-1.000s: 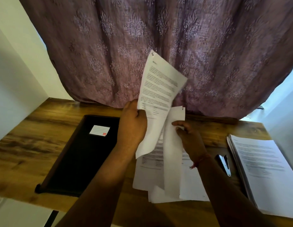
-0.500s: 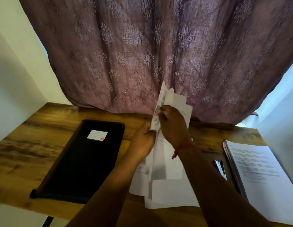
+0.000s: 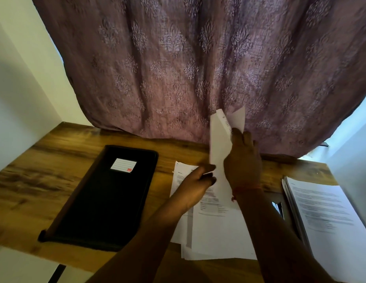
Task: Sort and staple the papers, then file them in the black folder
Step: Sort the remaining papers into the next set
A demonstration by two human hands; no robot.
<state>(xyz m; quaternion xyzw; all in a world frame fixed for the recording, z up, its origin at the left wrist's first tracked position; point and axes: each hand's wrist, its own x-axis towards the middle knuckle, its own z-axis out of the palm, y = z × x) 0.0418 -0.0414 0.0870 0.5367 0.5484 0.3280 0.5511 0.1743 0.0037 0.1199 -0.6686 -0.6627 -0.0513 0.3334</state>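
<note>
My right hand (image 3: 242,160) grips a few white sheets (image 3: 219,144) that stand nearly upright above the table, in front of the curtain. My left hand (image 3: 198,180) reaches in from the left, its thumb and straight fingers touching the left edge of those sheets. Below both hands a loose pile of printed papers (image 3: 214,231) lies spread on the wooden table (image 3: 35,180). The black folder (image 3: 108,197) lies shut to the left of the pile, a white label on its cover. A stapler (image 3: 278,208) peeks out behind my right forearm.
A neat stack of printed papers (image 3: 321,213) lies at the table's right end. A purple patterned curtain (image 3: 178,68) hangs along the back edge. White walls close in on the left and right. The table's front edge runs just below the folder.
The held sheets have moved lower and to the right. My right hand now carries them, and my left hand has loosened to a touch at their edge.
</note>
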